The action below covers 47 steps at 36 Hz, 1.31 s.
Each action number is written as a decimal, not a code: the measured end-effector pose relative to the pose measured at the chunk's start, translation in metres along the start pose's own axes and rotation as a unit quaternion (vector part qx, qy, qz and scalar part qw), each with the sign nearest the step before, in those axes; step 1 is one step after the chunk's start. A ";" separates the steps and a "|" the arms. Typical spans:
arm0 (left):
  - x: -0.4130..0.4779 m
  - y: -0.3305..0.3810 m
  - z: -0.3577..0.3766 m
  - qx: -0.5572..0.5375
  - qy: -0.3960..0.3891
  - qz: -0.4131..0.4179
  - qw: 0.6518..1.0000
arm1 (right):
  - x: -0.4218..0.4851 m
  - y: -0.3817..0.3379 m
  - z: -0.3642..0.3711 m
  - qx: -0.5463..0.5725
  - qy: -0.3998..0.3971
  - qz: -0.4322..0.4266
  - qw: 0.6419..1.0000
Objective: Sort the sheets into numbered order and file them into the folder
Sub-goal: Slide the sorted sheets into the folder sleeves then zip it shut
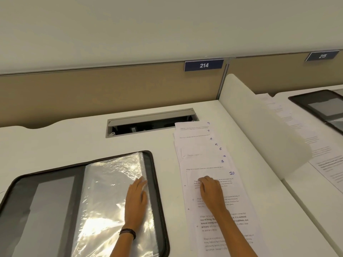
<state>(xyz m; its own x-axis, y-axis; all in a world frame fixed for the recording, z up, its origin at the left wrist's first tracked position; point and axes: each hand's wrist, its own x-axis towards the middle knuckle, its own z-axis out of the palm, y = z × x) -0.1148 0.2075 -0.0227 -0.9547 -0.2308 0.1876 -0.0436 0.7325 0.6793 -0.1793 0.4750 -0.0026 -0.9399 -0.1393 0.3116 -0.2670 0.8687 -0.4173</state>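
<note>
A dark folder point(157, 191) lies open on the white desk at the lower left, its clear plastic sleeves point(107, 191) facing up. My left hand point(136, 199) lies flat on the right part of the top sleeve, fingers straight. To the right, printed sheets point(206, 151) are fanned out in a column, with handwritten numbers 9, 7, 4, 5, 6, 1, 8 and 10 showing at their top right corners. My right hand point(210, 191) rests on the sheet marked 10 point(232, 184), fingers bent down onto the paper near its upper left.
A cable tray point(150, 121) with its lid raised is set into the desk behind the sheets. A white divider panel point(259, 127) stands at the right; beyond it lie another folder point(323, 108) and papers. A beige partition with labels 214 and 215 closes the back.
</note>
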 end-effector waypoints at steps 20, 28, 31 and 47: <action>0.093 0.096 0.076 -0.063 -0.181 0.035 0.981 | -0.014 0.016 0.014 0.047 0.015 -0.008 0.999; 0.124 0.110 0.099 -0.043 -0.218 0.012 0.975 | -0.002 0.022 0.014 0.139 0.003 0.057 0.989; 0.136 0.111 0.102 -0.024 -0.198 0.013 0.980 | 0.015 0.023 0.009 0.180 -0.022 0.079 0.980; 0.153 0.121 0.108 0.043 -0.152 0.015 0.987 | 0.069 0.035 0.008 0.137 -0.158 0.073 0.975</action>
<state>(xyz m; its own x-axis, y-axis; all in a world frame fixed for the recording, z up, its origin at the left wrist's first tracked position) -0.2984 0.3299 0.0121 -0.9996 -0.0144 -0.0241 -0.0261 0.7905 0.6119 -0.2550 0.4917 -0.0028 -0.9792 -0.2009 -0.0287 -0.1318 0.7371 -0.6628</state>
